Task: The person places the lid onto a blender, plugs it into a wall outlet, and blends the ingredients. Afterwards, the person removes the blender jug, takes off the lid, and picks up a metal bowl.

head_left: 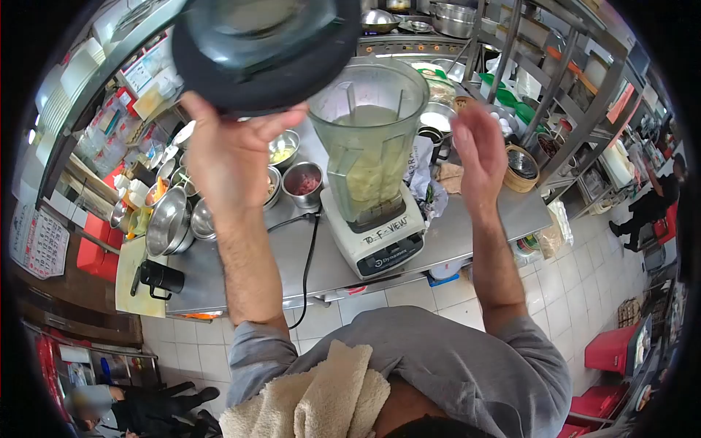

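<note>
Raised close to the camera, a large round black lid (263, 91) with a clear, shiny middle is in my left hand (237, 146), fingers at its lower rim. Below and to its right stands the blender jar (369, 142), uncovered, clear-sided and partly filled with cloudy pale-green liquid and chunks. The jar sits upright on a white blender base (376, 244) with handwriting on its front. My right hand (478, 157) is to the right of the jar, apart from it, fingers stretched and slightly blurred, holding nothing.
Steel bowls (169, 223) and a small pot of reddish meat (303, 181) stand left on the steel counter (219, 281). A black cord (310, 255) hangs over the front edge. A bamboo steamer (520, 169) and a metal rack (566, 80) are right. Other people are at both sides.
</note>
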A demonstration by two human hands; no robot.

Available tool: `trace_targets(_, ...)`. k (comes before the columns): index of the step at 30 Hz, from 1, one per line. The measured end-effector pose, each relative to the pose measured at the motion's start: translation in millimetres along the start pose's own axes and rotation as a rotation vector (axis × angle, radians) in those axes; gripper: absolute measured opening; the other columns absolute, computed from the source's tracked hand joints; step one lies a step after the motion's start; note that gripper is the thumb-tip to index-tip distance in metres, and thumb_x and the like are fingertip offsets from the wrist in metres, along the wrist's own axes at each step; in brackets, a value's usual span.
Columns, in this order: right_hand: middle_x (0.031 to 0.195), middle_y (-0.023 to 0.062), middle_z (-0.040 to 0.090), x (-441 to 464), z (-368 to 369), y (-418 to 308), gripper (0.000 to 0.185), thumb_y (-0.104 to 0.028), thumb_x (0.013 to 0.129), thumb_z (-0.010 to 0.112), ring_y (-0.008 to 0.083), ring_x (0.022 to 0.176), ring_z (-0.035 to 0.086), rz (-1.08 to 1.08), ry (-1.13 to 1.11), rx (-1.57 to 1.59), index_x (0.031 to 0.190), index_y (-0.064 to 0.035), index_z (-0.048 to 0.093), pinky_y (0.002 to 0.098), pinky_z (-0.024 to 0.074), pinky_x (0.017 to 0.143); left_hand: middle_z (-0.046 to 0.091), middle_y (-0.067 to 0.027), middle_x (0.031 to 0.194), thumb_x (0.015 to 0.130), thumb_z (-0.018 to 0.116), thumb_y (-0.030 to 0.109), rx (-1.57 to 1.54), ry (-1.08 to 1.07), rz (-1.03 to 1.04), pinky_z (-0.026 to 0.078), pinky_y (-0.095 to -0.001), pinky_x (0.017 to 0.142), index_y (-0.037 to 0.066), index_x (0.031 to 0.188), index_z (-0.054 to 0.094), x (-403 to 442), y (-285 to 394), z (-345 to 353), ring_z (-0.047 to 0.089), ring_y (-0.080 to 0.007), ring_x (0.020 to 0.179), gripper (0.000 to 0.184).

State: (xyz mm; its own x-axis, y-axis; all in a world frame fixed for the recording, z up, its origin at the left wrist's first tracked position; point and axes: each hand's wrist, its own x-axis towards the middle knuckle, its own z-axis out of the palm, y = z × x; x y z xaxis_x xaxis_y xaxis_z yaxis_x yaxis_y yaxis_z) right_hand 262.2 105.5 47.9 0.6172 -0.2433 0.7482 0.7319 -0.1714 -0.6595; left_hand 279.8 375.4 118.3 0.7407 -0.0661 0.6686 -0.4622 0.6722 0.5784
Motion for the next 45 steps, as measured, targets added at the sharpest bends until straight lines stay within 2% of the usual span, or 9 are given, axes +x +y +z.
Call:
trace_targets(7,0.124,0.0153,0.041,80,42,-21,0.075,-0.034,0.072,0.071,0.0267,0.114,0.042,-0.198,-0.443,-0.059,0.131,-0.0067,0.034,0.035,0.031,0.097,0.058,-0.023,0.095,0.094,0.032,0.037,0.012,0.037,-0.307,0.056,-0.0341,0.057,-0.01,0.11,0.043,9,-33,29,0.064,-0.0323,0.069,0.051)
trace_targets(10,0.119,0.0149,0.043,73,45,-9,0.074,-0.039,0.069,0.072,0.0259,0.113,0.041,-0.057,-0.438,0.044,0.127,-0.0063,0.04,0.0342,0.0313,0.097,0.058,-0.0133,0.067,0.089,0.045,0.043,0.278,0.149,-0.44,0.039,-0.0203,0.033,-0.004,0.086,0.053,10,-24,22,0.057,-0.0176,0.046,0.048)
trace_targets(13,0.11,0.0137,0.047,72,50,-2,0.07,-0.041,0.068,0.072,0.0247,0.109,0.045,-0.078,-0.4,0.001,0.123,-0.0064,0.045,0.0335,0.0347,0.094,0.056,-0.0091,0.061,0.086,0.048,0.047,0.655,0.108,-0.628,0.032,-0.0178,0.032,0.0,0.078,0.054,14,-15,-3,0.052,-0.0125,0.042,0.048)
trace_targets(17,0.115,0.0085,0.045,77,52,-24,0.057,-0.025,0.073,0.072,0.0184,0.105,0.047,-0.206,-0.399,-0.183,0.12,-0.0048,0.048,0.03,0.0361,0.092,0.05,-0.0019,0.058,0.084,0.059,0.038,0.735,0.205,-0.324,0.03,-0.0186,0.036,0.004,0.076,0.052,7,-32,-16,0.046,-0.0075,0.042,0.036)
trace_targets(22,0.107,0.0096,0.046,81,44,-31,0.054,-0.024,0.071,0.071,0.0202,0.1,0.046,-0.126,-0.306,-0.134,0.116,-0.0022,0.049,0.0287,0.0349,0.088,0.043,0.0012,0.075,0.081,0.064,0.028,0.83,0.103,-0.198,0.039,-0.0216,0.051,0.001,0.113,0.049,-1,-47,6,0.049,-0.0077,0.06,0.045)
trace_targets(28,0.113,0.0068,0.043,82,45,16,0.049,-0.019,0.075,0.07,0.0174,0.105,0.047,-0.149,-0.354,0.062,0.116,-0.0029,0.049,0.0292,0.0362,0.092,0.052,-0.0037,0.088,0.086,0.057,0.02,0.56,0.245,-0.01,0.042,-0.0231,0.06,-0.004,0.111,0.049,-25,-63,-30,0.05,-0.0101,0.069,0.036)
trace_targets(31,0.11,0.0061,0.043,86,40,15,0.043,-0.014,0.076,0.068,0.0163,0.107,0.045,-0.309,-0.391,0.011,0.113,-0.0016,0.05,0.0284,0.0363,0.091,0.052,-0.0009,0.084,0.085,0.055,0.015,0.856,0.433,-0.094,0.042,-0.0214,0.065,0.0,0.107,0.052,-72,-91,-88,0.05,-0.0082,0.073,0.027)
trace_targets(36,0.11,0.0131,0.046,86,37,-8,0.076,-0.036,0.058,0.081,0.0229,0.1,0.052,-0.218,-0.53,-0.183,0.114,-0.0034,0.041,0.0331,0.0455,0.083,0.049,-0.0093,0.118,0.073,0.061,0.01,1.767,0.057,-0.43,0.035,-0.0469,0.091,0.009,0.115,0.048,-180,-173,-224,0.046,-0.0297,0.106,0.044)
trace_targets(45,0.115,0.0119,0.044,92,41,-5,0.063,-0.022,0.055,0.085,0.0204,0.104,0.048,-0.248,-0.508,-0.008,0.101,-0.0046,0.045,0.0315,0.0412,0.088,0.048,-0.0056,0.115,0.079,0.057,0.029,1.97,-0.129,-0.849,0.016,-0.0634,0.097,0.014,0.121,0.045,-197,-195,-253,0.04,-0.0248,0.114,0.046)
